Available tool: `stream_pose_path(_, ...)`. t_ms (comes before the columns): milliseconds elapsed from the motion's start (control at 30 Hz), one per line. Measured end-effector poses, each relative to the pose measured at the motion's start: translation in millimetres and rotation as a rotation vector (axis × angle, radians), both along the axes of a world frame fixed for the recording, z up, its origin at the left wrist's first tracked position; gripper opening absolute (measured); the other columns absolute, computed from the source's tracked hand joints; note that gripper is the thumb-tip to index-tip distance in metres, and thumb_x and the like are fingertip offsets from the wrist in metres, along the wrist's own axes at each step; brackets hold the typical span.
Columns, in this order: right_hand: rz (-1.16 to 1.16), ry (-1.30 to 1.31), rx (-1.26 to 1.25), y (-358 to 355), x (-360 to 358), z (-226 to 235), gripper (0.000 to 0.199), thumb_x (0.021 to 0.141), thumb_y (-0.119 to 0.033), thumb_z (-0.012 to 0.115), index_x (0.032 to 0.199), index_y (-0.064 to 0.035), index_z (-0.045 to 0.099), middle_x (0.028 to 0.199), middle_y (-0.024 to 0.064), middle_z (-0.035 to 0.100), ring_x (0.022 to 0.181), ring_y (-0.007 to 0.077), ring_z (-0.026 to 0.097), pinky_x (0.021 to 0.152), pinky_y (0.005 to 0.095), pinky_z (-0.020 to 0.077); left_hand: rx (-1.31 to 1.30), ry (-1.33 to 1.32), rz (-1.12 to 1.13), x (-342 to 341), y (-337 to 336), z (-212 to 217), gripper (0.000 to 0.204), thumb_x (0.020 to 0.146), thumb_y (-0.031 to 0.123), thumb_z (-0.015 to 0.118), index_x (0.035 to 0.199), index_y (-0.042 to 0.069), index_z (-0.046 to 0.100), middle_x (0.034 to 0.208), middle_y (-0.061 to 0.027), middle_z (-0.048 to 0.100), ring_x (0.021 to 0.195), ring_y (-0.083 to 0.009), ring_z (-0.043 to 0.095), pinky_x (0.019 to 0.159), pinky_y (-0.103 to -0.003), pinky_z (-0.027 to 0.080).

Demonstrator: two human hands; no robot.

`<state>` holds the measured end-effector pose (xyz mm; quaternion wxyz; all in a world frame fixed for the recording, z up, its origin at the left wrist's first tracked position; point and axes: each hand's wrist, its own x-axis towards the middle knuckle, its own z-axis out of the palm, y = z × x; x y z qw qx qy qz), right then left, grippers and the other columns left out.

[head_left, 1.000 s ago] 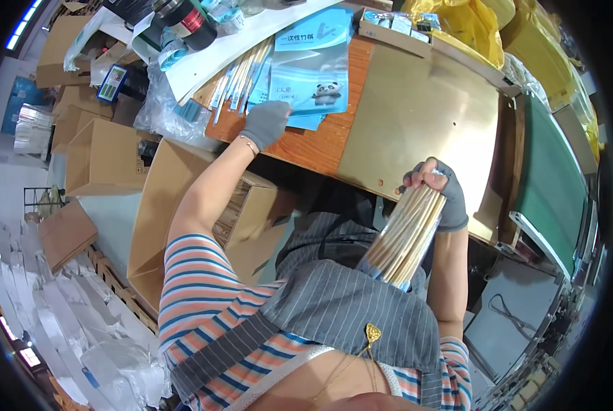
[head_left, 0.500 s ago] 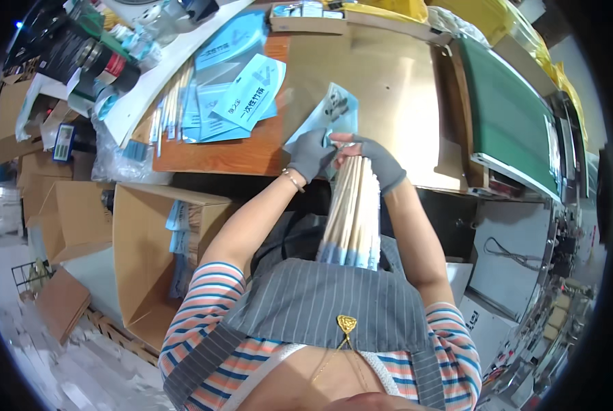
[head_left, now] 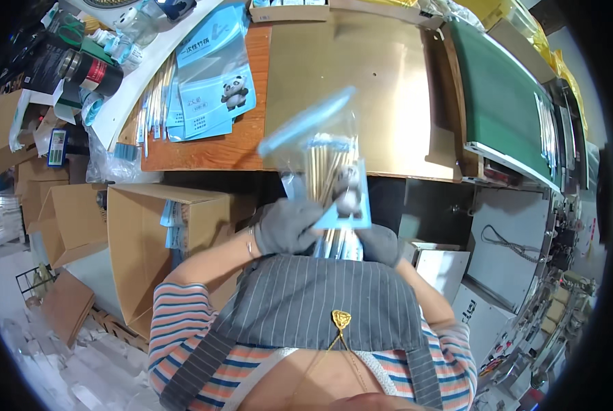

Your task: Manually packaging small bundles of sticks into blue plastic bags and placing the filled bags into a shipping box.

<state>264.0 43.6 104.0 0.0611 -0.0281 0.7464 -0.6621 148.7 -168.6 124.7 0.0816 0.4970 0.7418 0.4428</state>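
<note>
A bundle of chopsticks (head_left: 315,171) stands inside a clear plastic bag (head_left: 361,205) with blue edges and a panda print. It is held upright just in front of my apron, at the near side of the table. The bag's blue top end tilts to the left and is smeared by motion. My left hand (head_left: 289,226), in a grey glove, is closed on the bag's lower left side. Gloved in grey too, my right hand (head_left: 380,244) grips the lower right of the bundle, its fingers partly hidden. Bluish chopstick ends (head_left: 339,245) show between the hands.
A stack of blue panda bags (head_left: 210,89) lies on the wooden table (head_left: 203,157), beside several wrapped chopsticks (head_left: 157,96). A brass-coloured sheet (head_left: 361,68) covers the table's middle. An open cardboard box (head_left: 138,253) stands at left; a green board (head_left: 501,103) lies at right.
Both hands have come down toward my apron. The bundle, earlier bare below my hands, now rises inside the bag above them. A slanted bag no longer tops the stack.
</note>
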Motion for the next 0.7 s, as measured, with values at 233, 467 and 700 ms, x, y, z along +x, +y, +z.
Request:
stream_pose_path(233, -0.5, 0.31, 0.444, 36, -78, 81, 0.019, 0.084, -0.015, 0.066, 0.097, -0.0041, 0.056, 0.065, 0.0105, 0.058, 0.056, 0.0161, 0.057, 0.055, 0.0262, 0.0441, 0.113, -0.283, 0.216, -56, 47, 68, 0.024, 0.083, 0.019, 0.061, 0.071, 0.0, 0.053, 0.057, -0.0169, 0.047, 0.051, -0.0234, 0.048, 0.052, -0.037, 0.039)
stream_pose_path(467, -0.308, 0.356, 0.39, 62, -129, 201, 0.007, 0.087, -0.002, 0.054, 0.091, -0.0054, 0.058, 0.064, -0.0049, 0.049, 0.054, 0.002, 0.045, 0.046, 0.0189, 0.0338, -0.14, 0.036, 0.151, -139, 44, 172, 0.03, 0.075, 0.024, 0.066, 0.067, 0.003, 0.045, 0.059, -0.0137, 0.045, 0.055, -0.0256, 0.045, 0.054, -0.037, 0.038)
stream_pose_path(700, -0.292, 0.165, 0.334, 79, -144, 182, 0.009, 0.088, -0.002, 0.051, 0.09, -0.0051, 0.059, 0.071, -0.002, 0.055, 0.057, 0.0022, 0.051, 0.047, 0.0179, 0.0401, -0.189, 0.029, 0.079, -147, 36, 158, 0.024, 0.073, 0.016, 0.067, 0.069, 0.003, 0.047, 0.061, -0.0099, 0.049, 0.057, -0.0182, 0.048, 0.055, -0.035, 0.04)
